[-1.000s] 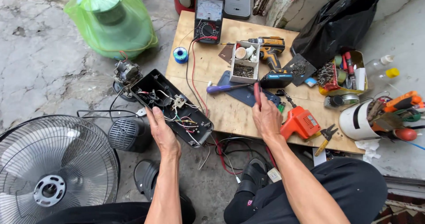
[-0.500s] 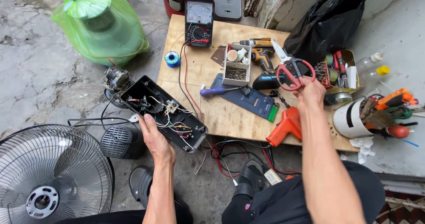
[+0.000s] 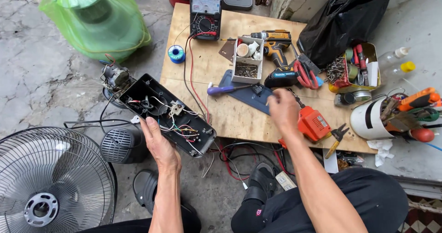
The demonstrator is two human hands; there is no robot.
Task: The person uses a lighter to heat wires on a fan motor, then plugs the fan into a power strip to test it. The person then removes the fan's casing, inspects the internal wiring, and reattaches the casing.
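Cracked concrete floor (image 3: pixel 41 81) lay all around a low plywood board (image 3: pixel 230 115) that served as a bench. On the floor to the left stood a fan grille (image 3: pixel 46 182) and a green plastic bag (image 3: pixel 99 23). At the board's left edge the left hand (image 3: pixel 159 143) steadied an open black housing (image 3: pixel 168 115) — fingers spread flat along its near rim, thumb against the side — with coloured wires showing inside and a small motor (image 3: pixel 115 76) at its far end. The housing rested tilted, partly on the board's corner, partly over the floor. The right hand (image 3: pixel 283 109) hovered above the board beside an orange tool (image 3: pixel 313 122); its fingers were blurred, loosely curled, and I could not tell whether they held anything. Just beyond it lay a purple-handled screwdriver (image 3: pixel 223 89), a cordless drill (image 3: pixel 276 46) and red-handled snips (image 3: pixel 304 72). An analogue multimeter (image 3: pixel 206 10) stood at the far edge.
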